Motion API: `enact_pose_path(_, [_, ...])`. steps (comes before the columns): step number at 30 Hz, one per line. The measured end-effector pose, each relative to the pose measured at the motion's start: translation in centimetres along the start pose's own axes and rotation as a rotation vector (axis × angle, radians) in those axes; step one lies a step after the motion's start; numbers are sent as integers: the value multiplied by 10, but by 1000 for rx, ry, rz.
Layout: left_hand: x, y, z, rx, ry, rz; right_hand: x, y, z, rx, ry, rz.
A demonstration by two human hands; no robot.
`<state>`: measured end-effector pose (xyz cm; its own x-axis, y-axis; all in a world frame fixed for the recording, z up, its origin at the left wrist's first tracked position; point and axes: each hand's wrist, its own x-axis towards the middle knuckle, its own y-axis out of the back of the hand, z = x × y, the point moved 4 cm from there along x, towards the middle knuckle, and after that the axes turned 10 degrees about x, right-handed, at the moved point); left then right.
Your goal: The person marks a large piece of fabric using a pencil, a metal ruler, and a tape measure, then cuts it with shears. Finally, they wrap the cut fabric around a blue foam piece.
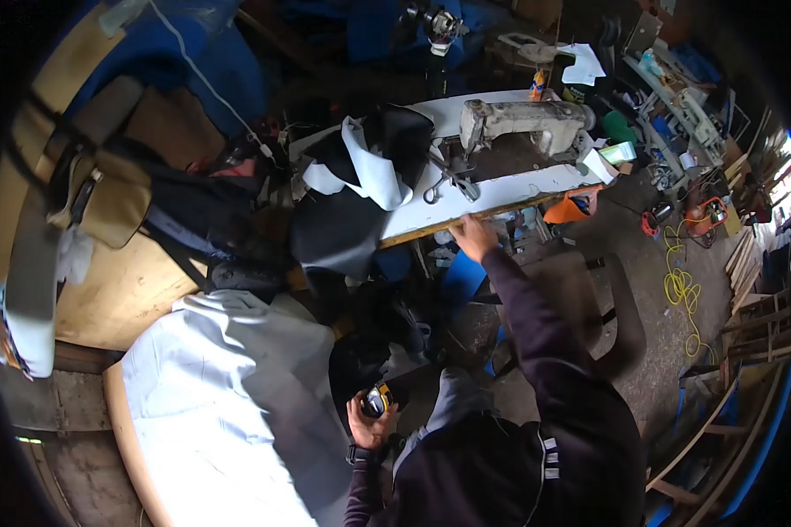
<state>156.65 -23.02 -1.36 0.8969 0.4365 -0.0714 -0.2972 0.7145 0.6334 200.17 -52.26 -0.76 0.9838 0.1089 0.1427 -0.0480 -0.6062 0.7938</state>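
My left hand point(371, 423) is low in the middle of the view, its fingers closed around a yellow and black tape measure point(378, 400). Farther up, my right hand point(473, 237) rests at the wooden front edge of the white sewing table point(510, 188); its fingertips touch the edge, and whether they grip it is not clear. On that table stand an old sewing machine point(529, 125) and, in front of it, metal scissors point(453, 180). Black and white material point(369, 167) lies over the table's left part.
White fabric point(202, 413) covers a large padded piece at the lower left. A chair point(620, 307) stands right of my right arm. Yellow cable point(679, 285) lies coiled on the floor. An orange pouch point(571, 207) hangs at the table edge. Wooden frames point(729, 430) are at the lower right.
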Motion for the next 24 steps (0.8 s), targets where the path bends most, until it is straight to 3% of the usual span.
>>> enact_pose_path(1, [16,-4,26,27,27,-19,42,-8,1,-172,-38,7])
enact_pose_path(5, [85,-42,79,71,-16,-67,135,-38,11,-291,-215,-191])
enact_pose_path(9, [160,-74,124,225,-219,-97,144,-43,1,-380,-198,-266])
enact_pose_path(10, [179,-81,136,179,-223,-110,140,-45,7,-308,-156,-118])
enact_pose_path(14, [247,-116,163,266,-375,-97,132,-47,39,-173,17,138])
enact_pose_path(24, [381,-235,209,366,-388,-146,144,1,89,-283,103,-157])
